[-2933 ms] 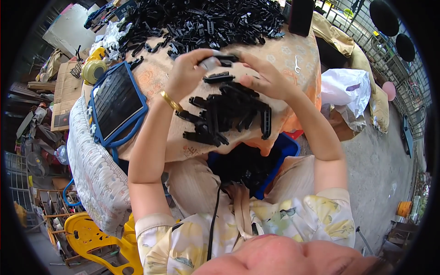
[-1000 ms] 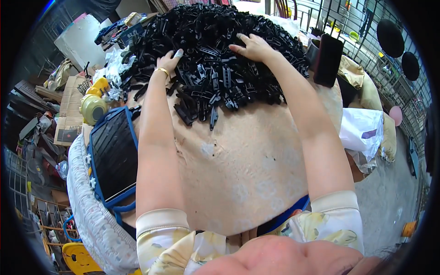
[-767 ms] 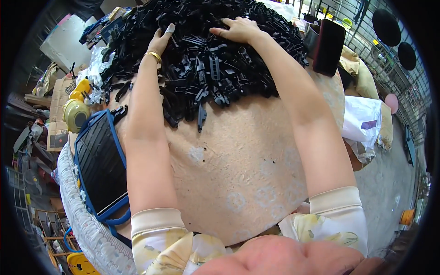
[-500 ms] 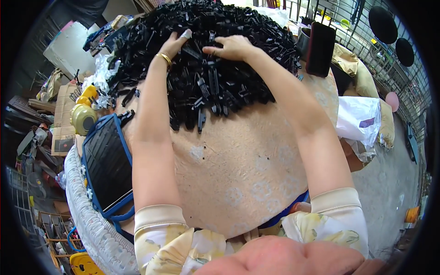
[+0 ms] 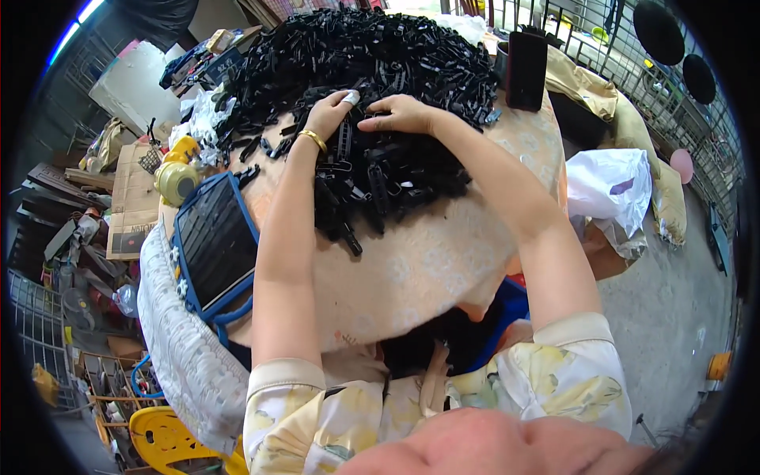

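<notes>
A big heap of small black plastic clip-like pieces (image 5: 364, 55) covers the far part of a table with a peach patterned cloth (image 5: 427, 269). My left hand (image 5: 326, 119) rests on the heap's near part, a gold bracelet on its wrist and a white wrap on one fingertip. Across a small gap, my right hand (image 5: 404, 115) lies over the pieces, thumb and forefinger apart. Both hands look open, though some fingertips are hidden. Below them, a looser batch of pieces (image 5: 380, 186) spreads toward me.
A blue-rimmed dark mesh panel (image 5: 218, 241) leans at the left table edge, near a yellowish round device (image 5: 176, 182). At the far right stands a dark phone (image 5: 526, 71). A white plastic bag (image 5: 609, 186) is at the right. Under the near edge shows a blue container (image 5: 507, 317).
Both hands have drawn toward me, and the front batch of black pieces now lies closer to the table's near edge. The view has shifted, showing more of the blue container.
</notes>
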Tool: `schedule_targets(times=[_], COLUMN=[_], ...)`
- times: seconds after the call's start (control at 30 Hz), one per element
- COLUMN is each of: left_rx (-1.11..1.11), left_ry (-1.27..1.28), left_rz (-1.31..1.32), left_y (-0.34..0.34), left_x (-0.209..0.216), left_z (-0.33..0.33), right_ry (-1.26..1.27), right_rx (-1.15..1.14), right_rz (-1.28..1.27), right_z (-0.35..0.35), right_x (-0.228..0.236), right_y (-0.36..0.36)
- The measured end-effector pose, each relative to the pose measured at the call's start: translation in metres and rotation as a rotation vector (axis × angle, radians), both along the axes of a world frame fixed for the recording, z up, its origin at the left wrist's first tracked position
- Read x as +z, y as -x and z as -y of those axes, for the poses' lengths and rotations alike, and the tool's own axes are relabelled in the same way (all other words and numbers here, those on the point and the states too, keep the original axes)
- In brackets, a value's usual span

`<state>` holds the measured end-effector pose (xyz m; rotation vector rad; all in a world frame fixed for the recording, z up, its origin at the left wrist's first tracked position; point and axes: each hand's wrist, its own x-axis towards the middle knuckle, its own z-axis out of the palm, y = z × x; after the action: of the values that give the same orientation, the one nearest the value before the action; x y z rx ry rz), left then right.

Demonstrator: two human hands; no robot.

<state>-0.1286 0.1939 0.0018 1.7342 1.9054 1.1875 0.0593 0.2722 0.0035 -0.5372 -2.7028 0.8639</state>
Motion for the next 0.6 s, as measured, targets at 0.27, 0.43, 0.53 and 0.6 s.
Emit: schedule_targets(times=[0.27,0.43,0.53,0.6], left_rx=[0.087,-0.018,0.139,0.207], left_ry=[0.049,-0.012,-0.236,-0.422], left_rz=[-0.052,-0.244,-0.518,-0.457], left_y=[-0.040,-0.053,-0.070,-0.088], left_x=[0.010,0.025,0.033,0.045], left_z=[0.059,0.091,0.104,0.119], right_ry=[-0.316,-0.286,-0.175,-0.222], right_rx=[-0.078,-0.293,-0.450,-0.474], right_rz=[-0.400,-0.493,-0.336,-0.228], right_z=[0.053,0.089,0.134,0.157], right_x=[0.019,0.028,0.026,0.012], right_y=[-0.053,-0.098,-0.126,-0.138])
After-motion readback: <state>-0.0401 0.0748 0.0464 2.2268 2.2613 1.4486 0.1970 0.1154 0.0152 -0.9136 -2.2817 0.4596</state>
